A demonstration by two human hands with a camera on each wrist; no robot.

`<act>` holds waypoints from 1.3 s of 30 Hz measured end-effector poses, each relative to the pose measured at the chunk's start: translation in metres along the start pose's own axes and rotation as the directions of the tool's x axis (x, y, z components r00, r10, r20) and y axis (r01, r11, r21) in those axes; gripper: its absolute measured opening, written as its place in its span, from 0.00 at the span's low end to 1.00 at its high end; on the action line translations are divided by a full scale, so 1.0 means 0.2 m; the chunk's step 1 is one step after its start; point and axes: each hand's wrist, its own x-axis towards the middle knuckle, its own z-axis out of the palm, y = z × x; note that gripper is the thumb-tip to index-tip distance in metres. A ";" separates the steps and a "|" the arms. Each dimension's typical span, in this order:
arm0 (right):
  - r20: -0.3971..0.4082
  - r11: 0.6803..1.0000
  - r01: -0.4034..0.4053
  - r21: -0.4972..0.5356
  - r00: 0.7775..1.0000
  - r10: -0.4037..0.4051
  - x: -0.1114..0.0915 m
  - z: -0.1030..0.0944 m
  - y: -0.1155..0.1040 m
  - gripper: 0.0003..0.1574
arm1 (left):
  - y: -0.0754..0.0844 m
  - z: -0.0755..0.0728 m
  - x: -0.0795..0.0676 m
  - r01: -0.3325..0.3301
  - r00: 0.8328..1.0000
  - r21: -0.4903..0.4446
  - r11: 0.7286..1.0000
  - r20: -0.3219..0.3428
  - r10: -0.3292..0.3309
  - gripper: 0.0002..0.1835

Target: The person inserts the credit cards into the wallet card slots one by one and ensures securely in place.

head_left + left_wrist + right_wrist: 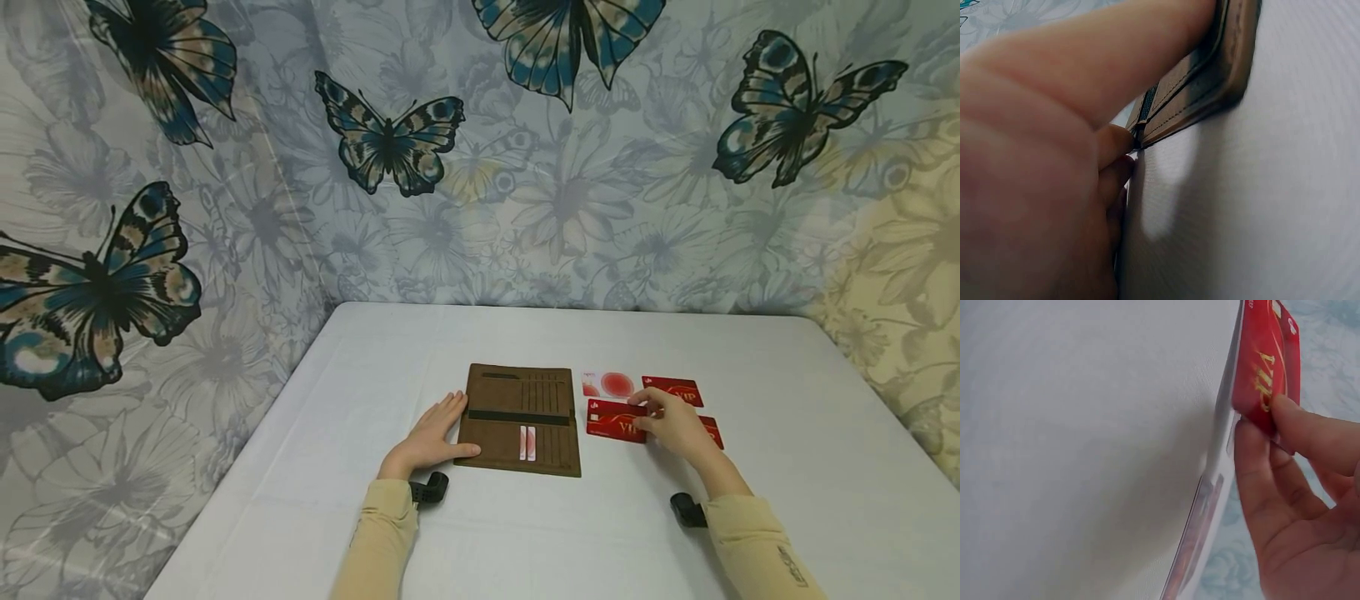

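Note:
A brown wallet (pixel 551 450) lies unfolded on the white table, its card slots facing up. Two narrow pale-and-red strips (pixel 528 443) show in its lower half. My left hand (pixel 429 437) rests at the wallet's left edge, fingers extended, with the thumb over the lower corner. To the right of the wallet, my right hand (pixel 672 425) pinches a red VIP card (pixel 1259 372) by its right end, between thumb and fingers. Behind that card are a white card with a red circle (pixel 597 384) and another red card (pixel 684 388). A further red card (pixel 712 432) is partly hidden by the right hand.
The white tablecloth (pixel 360 367) spreads around the wallet and cards. A butterfly-print curtain (pixel 525 250) hangs along the table's back and sides. Dark wrist cameras (pixel 431 488) sit at both sleeve cuffs, close above the cloth.

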 end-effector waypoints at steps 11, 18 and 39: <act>-0.041 0.989 0.052 0.142 0.998 -0.046 -0.01 0.02 -0.05 0.18 | -0.01 0.01 0.01 0.009 1.000 0.005 1.000 0.012 -0.009 0.51; -0.007 0.976 0.049 0.212 0.999 -0.048 -0.03 0.07 -0.12 0.18 | 0.00 0.00 0.00 0.013 1.000 -0.004 1.000 0.016 -0.013 0.50; 0.019 0.965 0.024 0.262 0.999 -0.030 -0.03 0.20 -0.27 0.14 | 0.02 -0.01 0.00 0.024 1.000 0.017 1.000 0.017 -0.024 0.49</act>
